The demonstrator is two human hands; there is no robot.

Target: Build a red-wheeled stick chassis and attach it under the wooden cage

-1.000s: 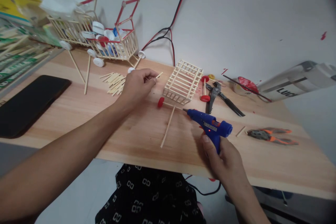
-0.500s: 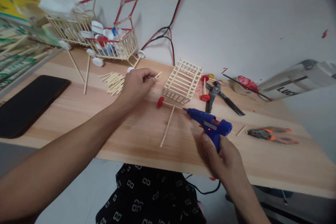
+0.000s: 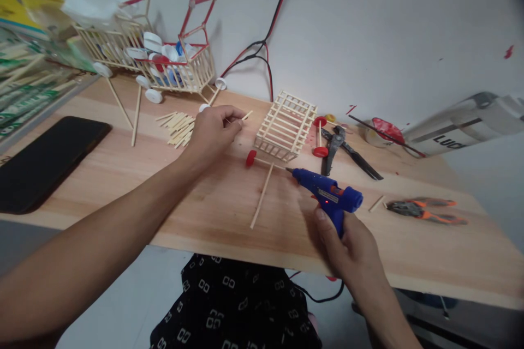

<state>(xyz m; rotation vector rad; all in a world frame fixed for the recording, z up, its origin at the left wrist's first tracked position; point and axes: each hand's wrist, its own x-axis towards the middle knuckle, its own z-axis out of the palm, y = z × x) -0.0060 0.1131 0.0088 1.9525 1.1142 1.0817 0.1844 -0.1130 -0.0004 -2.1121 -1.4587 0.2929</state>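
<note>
Between its thumb and fingers, my left hand (image 3: pixel 221 131) pinches a short wooden stick (image 3: pixel 247 115), whose pale end pokes out to the right. My right hand (image 3: pixel 347 245) is wrapped round the handle of a blue hot glue gun (image 3: pixel 327 188) with a small red light lit. Its nozzle points left, at the right end of a thin stick axle that carries a red bottle cap wheel (image 3: pixel 251 158). A longer stick (image 3: pixel 262 196) runs from that axle toward me. Just behind stands a small stick-built basket (image 3: pixel 285 125).
Cut sticks (image 3: pixel 177 130) lie piled left of my left hand, near a black phone (image 3: pixel 53 163). Two stick carts, one full of bottle caps (image 3: pixel 172 68), stand at the back left. Black pliers (image 3: pixel 335 147), orange-handled pliers (image 3: pixel 409 209) and a red-wheeled axle (image 3: pixel 320 136) lie right.
</note>
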